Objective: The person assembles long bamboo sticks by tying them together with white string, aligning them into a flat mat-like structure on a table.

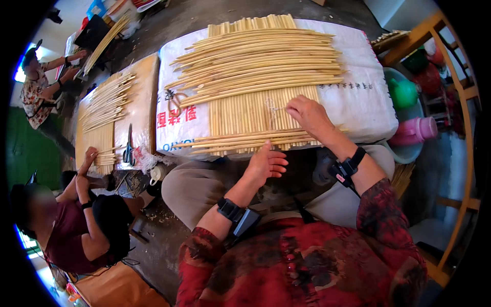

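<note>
A mat of pale straw-coloured sticks laid side by side lies in front of me. Across its near edge runs a small bundle of loose sticks. My left hand is at this near edge, fingers apart, its thumb by the loose sticks. Over the right part of the mat, my right hand has its fingers pinched together. A thin white thread reaches toward those fingertips and lies over the mat. A larger pile of long sticks covers the mat's far part.
White printed sacking covers my work table. To the left, a co-worker's hand touches sticks on a second table, where dark scissors lie. At right stand a pink jug, a green container and a wooden frame.
</note>
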A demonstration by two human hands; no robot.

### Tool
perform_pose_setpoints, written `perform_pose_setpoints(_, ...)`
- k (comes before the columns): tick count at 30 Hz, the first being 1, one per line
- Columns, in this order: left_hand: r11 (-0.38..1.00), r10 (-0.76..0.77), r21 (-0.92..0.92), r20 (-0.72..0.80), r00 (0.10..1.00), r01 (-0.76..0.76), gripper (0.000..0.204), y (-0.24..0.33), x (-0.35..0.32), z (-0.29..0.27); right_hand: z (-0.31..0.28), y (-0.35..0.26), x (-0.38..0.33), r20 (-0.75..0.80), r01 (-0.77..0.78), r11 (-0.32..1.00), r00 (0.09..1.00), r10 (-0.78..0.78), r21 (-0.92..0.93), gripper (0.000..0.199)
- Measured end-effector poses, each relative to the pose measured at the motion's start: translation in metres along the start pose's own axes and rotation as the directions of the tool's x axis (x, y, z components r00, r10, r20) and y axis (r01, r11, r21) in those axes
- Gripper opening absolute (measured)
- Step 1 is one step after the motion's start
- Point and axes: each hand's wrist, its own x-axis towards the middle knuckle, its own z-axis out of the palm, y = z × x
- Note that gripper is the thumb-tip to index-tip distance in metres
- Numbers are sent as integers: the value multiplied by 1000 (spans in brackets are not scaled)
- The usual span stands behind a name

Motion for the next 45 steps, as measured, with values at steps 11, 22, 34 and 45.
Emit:
perform_pose_setpoints(11, 998, -16, 57, 47, 999, 13, 71, 6, -3, -7, -61, 17, 25, -312, -139, 885, 902, 299, 444, 19)
perform_pose_setpoints(22, 997, -48, 69, 39, 998, 46, 71, 10, -4, -9, 0, -17, -11, 321, 129, 979, 944, -71, -160, 21)
perform_pose_setpoints(34, 995, -61, 85, -2, 998, 61, 73, 6, 0, -9, 16, -18, -15, 269, 231, 958, 946, -181, -169, 12)
perform_pose_setpoints(45, 985, -54, 163, -44, 998, 61, 75, 9, 2, -7, 21, -13, -18, 246, 208, 958, 956, -157, -195, 20)
